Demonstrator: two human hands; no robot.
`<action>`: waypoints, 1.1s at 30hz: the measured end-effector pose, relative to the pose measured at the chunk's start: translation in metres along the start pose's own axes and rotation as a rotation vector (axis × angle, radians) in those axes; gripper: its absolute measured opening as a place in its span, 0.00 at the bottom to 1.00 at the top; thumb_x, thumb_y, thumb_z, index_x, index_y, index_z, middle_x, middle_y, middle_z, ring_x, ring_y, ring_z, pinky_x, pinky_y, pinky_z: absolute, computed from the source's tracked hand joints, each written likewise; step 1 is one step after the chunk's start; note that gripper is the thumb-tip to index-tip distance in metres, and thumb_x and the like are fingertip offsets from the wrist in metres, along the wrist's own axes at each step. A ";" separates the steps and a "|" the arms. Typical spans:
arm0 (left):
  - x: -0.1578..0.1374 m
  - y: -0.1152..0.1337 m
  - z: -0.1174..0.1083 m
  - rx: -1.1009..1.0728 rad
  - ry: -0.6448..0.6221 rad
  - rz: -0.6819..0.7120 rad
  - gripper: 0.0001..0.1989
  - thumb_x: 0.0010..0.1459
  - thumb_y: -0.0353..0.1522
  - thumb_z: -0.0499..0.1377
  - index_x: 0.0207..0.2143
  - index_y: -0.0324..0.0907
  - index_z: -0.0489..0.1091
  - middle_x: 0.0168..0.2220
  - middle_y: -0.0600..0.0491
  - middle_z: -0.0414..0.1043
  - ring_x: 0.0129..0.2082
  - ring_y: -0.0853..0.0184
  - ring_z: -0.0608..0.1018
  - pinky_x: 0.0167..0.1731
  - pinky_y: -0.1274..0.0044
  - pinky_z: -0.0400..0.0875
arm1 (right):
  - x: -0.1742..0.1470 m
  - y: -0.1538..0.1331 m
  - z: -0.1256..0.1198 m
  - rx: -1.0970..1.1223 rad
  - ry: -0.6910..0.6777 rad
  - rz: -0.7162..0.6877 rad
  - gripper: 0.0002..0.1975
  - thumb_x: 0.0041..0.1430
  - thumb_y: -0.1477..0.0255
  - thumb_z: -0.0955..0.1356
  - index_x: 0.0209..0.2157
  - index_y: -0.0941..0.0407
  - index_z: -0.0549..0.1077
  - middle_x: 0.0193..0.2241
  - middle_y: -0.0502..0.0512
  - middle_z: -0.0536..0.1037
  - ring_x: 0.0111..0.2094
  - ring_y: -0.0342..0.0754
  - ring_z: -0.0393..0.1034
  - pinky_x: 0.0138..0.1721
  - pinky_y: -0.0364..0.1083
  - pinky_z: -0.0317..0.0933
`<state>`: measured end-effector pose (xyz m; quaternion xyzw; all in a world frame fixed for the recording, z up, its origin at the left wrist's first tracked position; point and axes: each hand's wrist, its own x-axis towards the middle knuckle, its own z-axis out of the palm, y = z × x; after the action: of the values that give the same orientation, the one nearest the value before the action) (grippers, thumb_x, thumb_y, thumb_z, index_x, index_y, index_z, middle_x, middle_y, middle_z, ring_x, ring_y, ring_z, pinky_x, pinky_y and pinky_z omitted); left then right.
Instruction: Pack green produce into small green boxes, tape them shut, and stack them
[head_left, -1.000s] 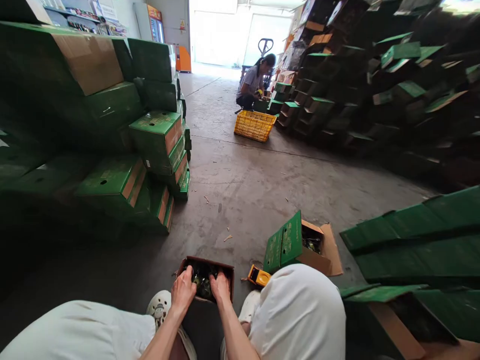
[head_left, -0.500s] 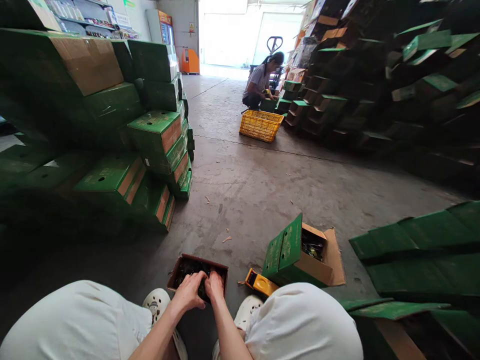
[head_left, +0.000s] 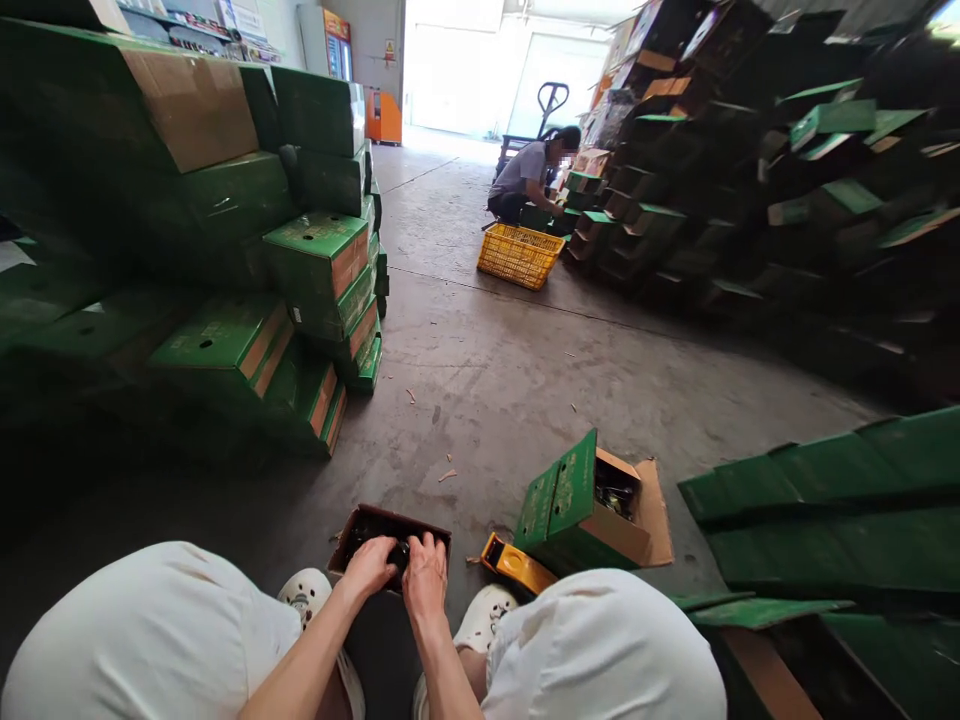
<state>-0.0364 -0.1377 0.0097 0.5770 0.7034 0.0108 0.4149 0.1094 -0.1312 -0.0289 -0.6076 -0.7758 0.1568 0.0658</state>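
On the floor between my white clogs stands a small open box (head_left: pixel 346 557) with reddish-brown walls and dark, shiny items inside. My left hand (head_left: pixel 370 565) reaches into its middle, fingers curled around a dark item whose kind I cannot make out. Over the right side of the box lies my right hand (head_left: pixel 426 578), its fingers apart and resting on the contents; the tips are partly hidden. Right of the box is a yellow plastic tool (head_left: pixel 525 570), next to an opened green carton (head_left: pixel 566 505) holding dark glossy items.
Green cartons (head_left: pixel 315 240) are stacked at the left, and more boxes (head_left: pixel 645 220) pile up at the right. Green cardboard (head_left: pixel 825 490) lies at the near right. Farther off, a person (head_left: pixel 525 180) crouches behind a yellow crate (head_left: pixel 519 255), near a pallet jack handle (head_left: pixel 553 97).
My hands have moved apart inside the box; the right one lies flatter and the left has shifted slightly left. The far person has bent lower. The view has shifted a little.
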 end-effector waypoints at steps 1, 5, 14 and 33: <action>0.001 0.000 0.000 -0.002 0.015 -0.017 0.23 0.59 0.25 0.60 0.57 0.44 0.76 0.61 0.47 0.76 0.64 0.59 0.74 0.61 0.76 0.66 | -0.002 0.002 -0.001 -0.031 0.012 -0.017 0.26 0.60 0.82 0.66 0.58 0.52 0.79 0.57 0.64 0.78 0.60 0.61 0.69 0.58 0.52 0.65; 0.005 -0.002 -0.008 -0.020 0.109 -0.126 0.19 0.67 0.27 0.54 0.55 0.45 0.78 0.57 0.46 0.79 0.61 0.58 0.78 0.56 0.75 0.69 | -0.004 0.005 -0.017 -0.085 0.074 -0.023 0.27 0.62 0.81 0.64 0.59 0.51 0.78 0.57 0.65 0.76 0.57 0.61 0.71 0.54 0.54 0.68; 0.005 0.009 -0.022 -0.076 0.245 -0.177 0.20 0.70 0.34 0.54 0.62 0.46 0.70 0.58 0.45 0.78 0.60 0.60 0.78 0.55 0.76 0.69 | 0.002 -0.009 -0.036 -0.107 -0.055 0.001 0.34 0.60 0.85 0.61 0.64 0.51 0.75 0.61 0.67 0.73 0.58 0.62 0.71 0.57 0.55 0.68; 0.000 0.015 -0.013 0.042 0.054 -0.163 0.14 0.62 0.35 0.65 0.50 0.45 0.75 0.54 0.44 0.80 0.57 0.54 0.80 0.50 0.73 0.72 | 0.019 -0.010 -0.070 -0.125 -0.399 0.163 0.21 0.66 0.79 0.65 0.59 0.66 0.68 0.44 0.76 0.83 0.49 0.62 0.81 0.45 0.49 0.69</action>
<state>-0.0325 -0.1263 0.0257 0.5258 0.7590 -0.0222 0.3834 0.1158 -0.1041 0.0384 -0.6281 -0.7300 0.2306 -0.1397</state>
